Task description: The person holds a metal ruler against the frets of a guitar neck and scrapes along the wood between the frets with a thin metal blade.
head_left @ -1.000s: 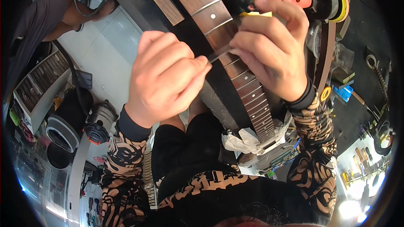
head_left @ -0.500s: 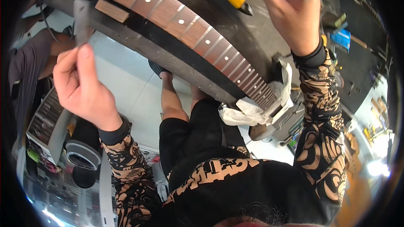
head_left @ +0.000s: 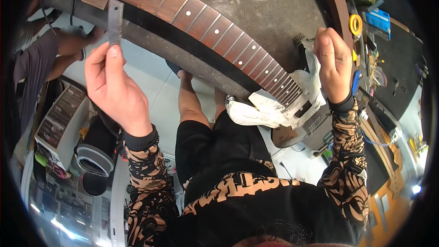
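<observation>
My left hand [head_left: 115, 89] pinches the strip [head_left: 115, 20] by the surface's [head_left: 274, 13] near edge, leftward | right hand [head_left: 334, 61] clenched, contents unseen | step, seemingly: handling strip beside fretboard [head_left: 201, 22] | next needs steady grip

Large tan lettering [head_left: 244, 188] runs across the front of the wearer's black shirt [head_left: 274, 212], curved by folds and the lens. Pale slanted lettering stands on a dark grey panel [head_left: 318, 132]. The blue packet [head_left: 378, 22] bears light print, too small to read.
</observation>
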`<state>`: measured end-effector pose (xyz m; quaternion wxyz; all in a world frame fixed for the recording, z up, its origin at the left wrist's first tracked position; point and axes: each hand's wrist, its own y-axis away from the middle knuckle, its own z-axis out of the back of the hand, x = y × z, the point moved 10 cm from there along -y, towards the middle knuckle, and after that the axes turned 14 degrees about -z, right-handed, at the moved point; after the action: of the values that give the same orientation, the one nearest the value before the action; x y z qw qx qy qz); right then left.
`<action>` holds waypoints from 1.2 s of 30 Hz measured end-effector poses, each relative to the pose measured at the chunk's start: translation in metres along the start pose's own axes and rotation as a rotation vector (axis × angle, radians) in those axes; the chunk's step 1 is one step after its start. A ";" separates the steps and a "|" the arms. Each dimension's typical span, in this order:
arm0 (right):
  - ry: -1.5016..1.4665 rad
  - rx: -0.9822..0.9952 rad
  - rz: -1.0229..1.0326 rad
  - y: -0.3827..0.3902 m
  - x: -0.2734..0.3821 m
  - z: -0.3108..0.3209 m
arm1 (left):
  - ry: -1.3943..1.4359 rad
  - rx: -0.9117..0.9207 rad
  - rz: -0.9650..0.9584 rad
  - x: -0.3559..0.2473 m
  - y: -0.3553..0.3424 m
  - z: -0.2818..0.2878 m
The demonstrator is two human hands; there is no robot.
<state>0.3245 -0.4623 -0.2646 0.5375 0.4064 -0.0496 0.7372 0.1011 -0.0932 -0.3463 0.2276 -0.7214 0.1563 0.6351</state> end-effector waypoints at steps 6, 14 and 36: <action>0.119 -0.088 0.427 -0.011 0.051 -0.017 | -0.341 0.303 -0.314 -0.051 0.047 -0.064; 0.190 -0.063 0.642 0.004 0.080 -0.037 | -0.418 0.572 -0.681 -0.076 0.089 -0.113; 0.646 0.346 0.860 -0.058 0.138 -0.085 | -0.572 0.409 -0.724 -0.067 0.047 -0.107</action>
<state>0.3137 -0.2902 -0.2522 0.1020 0.1857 0.0780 0.9742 0.1576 -0.1934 -0.2764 0.6037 -0.4669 -0.0512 0.6441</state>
